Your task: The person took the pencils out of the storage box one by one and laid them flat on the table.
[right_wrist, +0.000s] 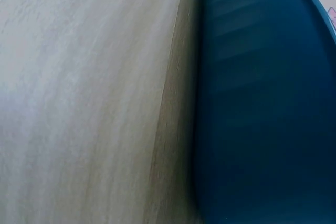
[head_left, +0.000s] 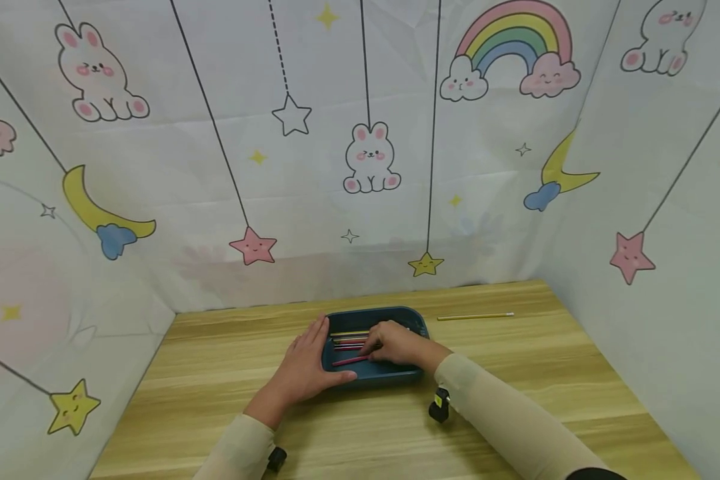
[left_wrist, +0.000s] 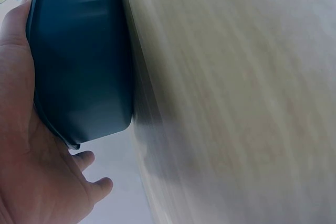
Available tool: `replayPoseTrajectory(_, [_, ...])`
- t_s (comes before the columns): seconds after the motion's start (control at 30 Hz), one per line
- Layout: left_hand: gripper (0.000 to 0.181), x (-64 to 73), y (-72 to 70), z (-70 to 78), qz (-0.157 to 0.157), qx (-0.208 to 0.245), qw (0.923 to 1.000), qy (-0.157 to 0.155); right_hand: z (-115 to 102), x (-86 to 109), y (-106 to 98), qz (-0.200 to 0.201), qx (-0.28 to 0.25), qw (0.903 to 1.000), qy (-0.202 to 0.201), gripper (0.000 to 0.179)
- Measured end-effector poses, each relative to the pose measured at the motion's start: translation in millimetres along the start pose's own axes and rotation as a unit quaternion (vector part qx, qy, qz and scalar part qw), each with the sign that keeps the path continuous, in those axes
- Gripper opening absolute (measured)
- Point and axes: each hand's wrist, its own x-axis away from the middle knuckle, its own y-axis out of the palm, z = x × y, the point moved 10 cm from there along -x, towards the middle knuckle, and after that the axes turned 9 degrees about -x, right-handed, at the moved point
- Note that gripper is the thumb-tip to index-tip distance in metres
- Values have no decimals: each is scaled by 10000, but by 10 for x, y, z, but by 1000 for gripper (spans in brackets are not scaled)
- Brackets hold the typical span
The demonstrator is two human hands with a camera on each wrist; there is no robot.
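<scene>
A dark blue-green plastic bin [head_left: 372,381] stands on the table, several pencils [head_left: 349,339] lying side by side inside it. My left hand [head_left: 303,363] rests on the bin's near left corner, thumb along the front rim and fingers stretched along the left side. In the left wrist view, the left hand [left_wrist: 37,145] touches the bin's rim. Reaching into the bin, my right hand [head_left: 399,343] pinches the end of a red pencil [head_left: 349,361] lying apart from the others, nearer the front. The right wrist view shows only the bin's outer wall [right_wrist: 262,103] and the table; the right hand is hidden there.
A yellow pencil [head_left: 475,317] with a pale end lies on the wood-grain table [head_left: 516,373], right of the bin. Behind the table and along its sides hangs a white cloth [head_left: 312,200] printed with rabbits, stars and moons.
</scene>
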Motion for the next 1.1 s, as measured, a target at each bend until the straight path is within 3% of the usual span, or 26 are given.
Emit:
replayPoseTrajectory(0.77, [135,-34,21,0,43,-114,9999,-21,30,57,-183,608,-596,9962,187,21])
replayPoseTrajectory(1.1, [134,-13,9,2,1,-52,10000,-85,-143,102,-322,716,-692,9950,29,20])
